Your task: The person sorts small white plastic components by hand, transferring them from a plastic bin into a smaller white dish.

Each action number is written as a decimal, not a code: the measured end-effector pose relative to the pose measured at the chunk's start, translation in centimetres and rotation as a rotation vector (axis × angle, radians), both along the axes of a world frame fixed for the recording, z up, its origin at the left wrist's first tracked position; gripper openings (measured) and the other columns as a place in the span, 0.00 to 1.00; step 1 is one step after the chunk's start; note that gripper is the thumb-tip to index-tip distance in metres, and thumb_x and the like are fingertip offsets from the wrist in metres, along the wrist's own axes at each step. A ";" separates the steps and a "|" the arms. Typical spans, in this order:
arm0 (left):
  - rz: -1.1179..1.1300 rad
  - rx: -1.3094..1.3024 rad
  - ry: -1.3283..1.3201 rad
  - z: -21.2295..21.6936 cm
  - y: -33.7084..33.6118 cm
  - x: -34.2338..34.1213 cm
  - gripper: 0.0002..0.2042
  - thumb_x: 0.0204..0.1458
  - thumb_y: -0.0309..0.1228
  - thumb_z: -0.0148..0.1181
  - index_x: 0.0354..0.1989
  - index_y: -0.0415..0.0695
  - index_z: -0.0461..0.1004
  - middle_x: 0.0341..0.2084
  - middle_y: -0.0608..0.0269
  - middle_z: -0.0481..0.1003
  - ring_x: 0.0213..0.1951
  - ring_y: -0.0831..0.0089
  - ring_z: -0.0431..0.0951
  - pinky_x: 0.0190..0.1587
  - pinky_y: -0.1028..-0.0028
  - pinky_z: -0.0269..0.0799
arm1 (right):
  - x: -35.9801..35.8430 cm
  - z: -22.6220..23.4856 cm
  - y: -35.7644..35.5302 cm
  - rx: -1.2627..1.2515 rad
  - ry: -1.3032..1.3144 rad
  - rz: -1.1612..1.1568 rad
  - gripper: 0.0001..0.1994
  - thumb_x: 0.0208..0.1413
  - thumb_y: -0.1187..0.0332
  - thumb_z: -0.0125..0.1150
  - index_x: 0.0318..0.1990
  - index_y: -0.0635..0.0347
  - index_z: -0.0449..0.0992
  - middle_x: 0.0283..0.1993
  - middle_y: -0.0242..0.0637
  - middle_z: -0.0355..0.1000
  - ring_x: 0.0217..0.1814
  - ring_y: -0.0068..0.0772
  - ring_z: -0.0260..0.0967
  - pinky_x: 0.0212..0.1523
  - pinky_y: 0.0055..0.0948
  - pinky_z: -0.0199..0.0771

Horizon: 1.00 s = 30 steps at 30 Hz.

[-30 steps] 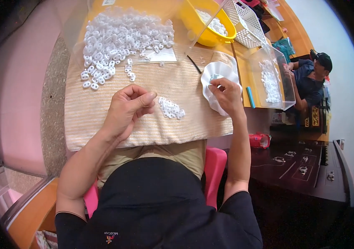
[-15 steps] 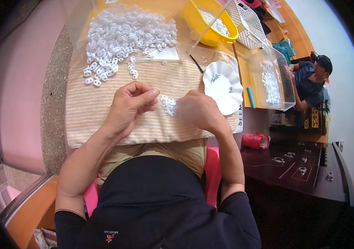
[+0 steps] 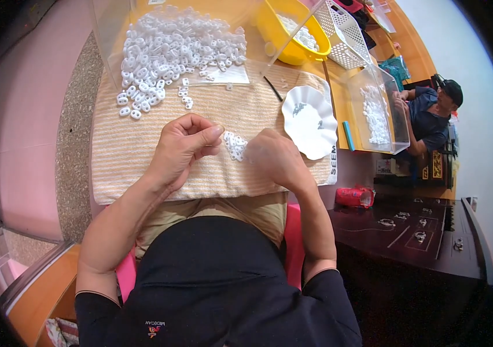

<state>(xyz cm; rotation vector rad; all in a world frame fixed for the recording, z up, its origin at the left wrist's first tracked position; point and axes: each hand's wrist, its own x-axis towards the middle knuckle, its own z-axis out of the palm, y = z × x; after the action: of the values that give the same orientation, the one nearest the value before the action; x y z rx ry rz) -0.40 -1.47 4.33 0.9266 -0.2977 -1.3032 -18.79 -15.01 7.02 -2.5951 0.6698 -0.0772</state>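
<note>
The left hand (image 3: 186, 141) pinches thumb to forefinger, anything held too small to tell; the right hand (image 3: 276, 159) is blurred, its grip impossible to tell. Between them, white two-hole plastic pieces (image 3: 235, 146) lie clustered on the striped towel (image 3: 128, 165); a brushing knuckle could scatter them.

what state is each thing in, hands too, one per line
Left hand: thumb and fingertips pinched, any held piece unclear
Right hand: blurred, grip unclear
Striped towel: spread out
Small white cluster: loose on the towel
Wavy-edged dish: face up, dark bits inside
Yellow basin: open, holding white pieces
Big white pile: loosely heaped
</note>
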 end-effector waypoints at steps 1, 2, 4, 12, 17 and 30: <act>0.000 -0.004 0.000 0.0 0.0 0.0 0.05 0.52 0.27 0.65 0.32 0.43 0.74 0.27 0.67 0.76 0.30 0.82 0.76 0.35 0.80 0.75 | 0.0 0.0 0.1 -0.029 0.028 0.012 0.06 0.50 0.69 0.53 0.30 0.59 0.75 0.32 0.43 0.71 0.38 0.48 0.69 0.40 0.41 0.70; 0.000 -0.004 -0.001 -0.1 0.0 0.0 0.05 0.52 0.27 0.65 0.32 0.43 0.74 0.27 0.67 0.76 0.30 0.82 0.76 0.35 0.80 0.75 | 0.0 -0.1 0.1 -0.058 0.057 0.024 0.06 0.51 0.68 0.54 0.30 0.59 0.75 0.32 0.42 0.71 0.39 0.47 0.69 0.40 0.41 0.70; -0.005 -0.009 0.003 -0.1 0.0 0.0 0.05 0.52 0.27 0.65 0.32 0.43 0.74 0.26 0.67 0.76 0.30 0.82 0.76 0.35 0.80 0.75 | -0.4 -1.0 0.0 -0.070 0.026 0.036 0.06 0.51 0.67 0.58 0.32 0.58 0.76 0.34 0.40 0.72 0.38 0.47 0.71 0.39 0.41 0.71; -0.010 0.000 0.006 -0.1 0.0 -0.1 0.05 0.51 0.27 0.65 0.32 0.44 0.73 0.27 0.68 0.76 0.30 0.81 0.76 0.36 0.80 0.76 | -0.3 -0.9 0.7 -0.073 -0.007 -0.005 0.05 0.51 0.67 0.62 0.32 0.57 0.76 0.35 0.39 0.71 0.37 0.46 0.73 0.36 0.40 0.72; -0.013 -0.001 0.005 -0.1 0.0 -0.2 0.05 0.51 0.27 0.65 0.32 0.44 0.73 0.27 0.68 0.76 0.30 0.81 0.76 0.36 0.79 0.75 | -0.3 -0.9 0.8 -0.042 -0.032 -0.004 0.06 0.51 0.70 0.63 0.31 0.60 0.72 0.34 0.41 0.71 0.37 0.46 0.72 0.37 0.40 0.71; -0.180 -0.110 -0.219 0.2 0.3 -1.3 0.06 0.53 0.27 0.63 0.35 0.40 0.74 0.29 0.65 0.77 0.30 0.78 0.77 0.34 0.79 0.75 | 1.1 1.0 1.9 0.255 -0.478 0.109 0.06 0.52 0.75 0.64 0.38 0.63 0.77 0.30 0.39 0.73 0.30 0.31 0.73 0.31 0.27 0.72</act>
<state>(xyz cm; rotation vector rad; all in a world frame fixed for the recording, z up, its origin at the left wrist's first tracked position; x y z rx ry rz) -1.67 -1.17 4.52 0.9668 -0.6291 -1.3364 -17.70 -13.09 7.98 -2.2401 0.3368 -0.5236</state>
